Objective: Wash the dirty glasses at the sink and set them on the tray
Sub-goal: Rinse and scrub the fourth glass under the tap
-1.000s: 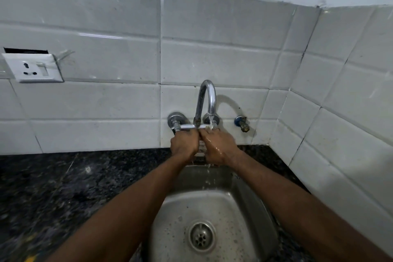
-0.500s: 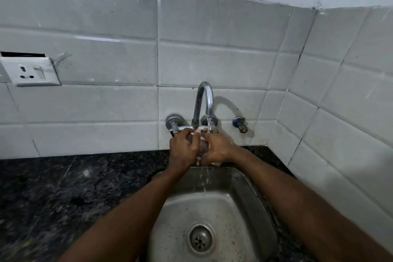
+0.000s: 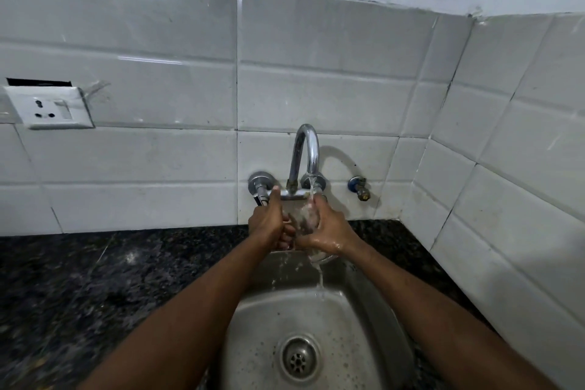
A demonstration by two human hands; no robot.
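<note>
A clear glass [image 3: 304, 216] is held between both hands under the chrome tap [image 3: 306, 152], above the back of the steel sink [image 3: 364, 336]. My left hand [image 3: 269, 222] grips its left side with the thumb up. My right hand [image 3: 329, 226], wet, wraps its right side. Water runs from the spout onto the glass and spills off its lower rim into the basin. Most of the glass is hidden by my fingers. No tray is in view.
The drain [image 3: 299, 358] sits in the sink's middle. Dark speckled counter [image 3: 95, 288] spreads to the left. White tiled walls meet in a corner at the right. A socket plate [image 3: 47, 108] hangs on the left wall, and a small valve [image 3: 359, 188] sits right of the tap.
My hands have parted slightly so the glass shows between them. Water now pours off the glass into the sink. The camera view has shifted a little.
</note>
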